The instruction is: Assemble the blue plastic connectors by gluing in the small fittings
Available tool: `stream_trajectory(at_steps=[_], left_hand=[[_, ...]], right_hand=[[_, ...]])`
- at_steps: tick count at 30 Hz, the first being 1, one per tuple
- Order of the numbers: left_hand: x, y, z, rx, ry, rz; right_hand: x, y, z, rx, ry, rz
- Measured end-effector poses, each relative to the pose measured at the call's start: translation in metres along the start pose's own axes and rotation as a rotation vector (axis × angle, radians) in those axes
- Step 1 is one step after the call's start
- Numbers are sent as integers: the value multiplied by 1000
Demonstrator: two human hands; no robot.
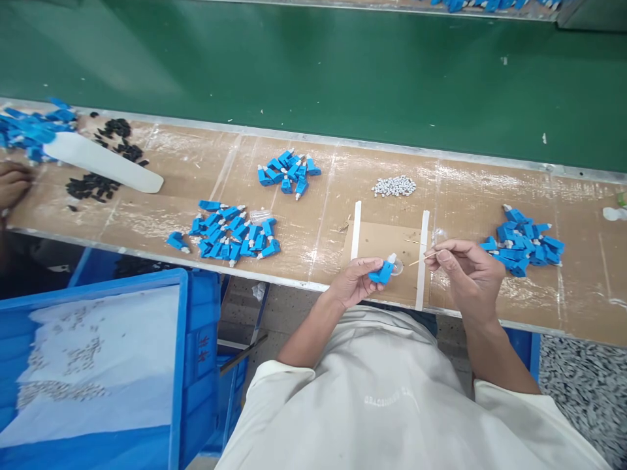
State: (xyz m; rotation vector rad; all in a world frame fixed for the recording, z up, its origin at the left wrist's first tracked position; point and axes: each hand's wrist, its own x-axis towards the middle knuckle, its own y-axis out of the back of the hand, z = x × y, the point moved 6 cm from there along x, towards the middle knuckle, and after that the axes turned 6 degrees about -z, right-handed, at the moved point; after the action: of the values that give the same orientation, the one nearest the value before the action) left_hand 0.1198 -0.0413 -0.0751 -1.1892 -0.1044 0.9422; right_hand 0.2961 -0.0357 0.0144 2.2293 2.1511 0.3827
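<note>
Head view: brown work surface (460, 183) beside a green strip (294, 72), blue crate (183, 365) lower left.

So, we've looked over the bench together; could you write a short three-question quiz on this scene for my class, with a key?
1. Multiple choice. What does the left hand hold?
a) a black piece
b) a blue part
c) a clear bag

2. True or false. The pile of small pale pieces lies farther from the person than the cardboard sheet does.

3. Fill the gap. There are ____ white strips on the cardboard sheet, one towards each side.

Key: 1 b; 2 true; 3 two.
</note>
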Motion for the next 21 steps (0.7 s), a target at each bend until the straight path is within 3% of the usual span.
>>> stream_trajectory(at_steps=[3, 9, 12, 17, 21], left_hand=[[-3, 3, 5, -29, 11, 54], [-9, 11, 11, -96, 45, 143], [-11, 19, 14, -138, 27, 191], [-13, 29, 21, -211, -52, 183], [-11, 30, 20, -201, -79, 144]], right_hand=[[2, -4, 13, -131, -32, -84], [1, -27, 27, -433, 94, -254], [7, -27, 37, -505, 82, -303], [54, -1, 55, -590, -6, -170], [104, -3, 68, -735, -2, -202]])
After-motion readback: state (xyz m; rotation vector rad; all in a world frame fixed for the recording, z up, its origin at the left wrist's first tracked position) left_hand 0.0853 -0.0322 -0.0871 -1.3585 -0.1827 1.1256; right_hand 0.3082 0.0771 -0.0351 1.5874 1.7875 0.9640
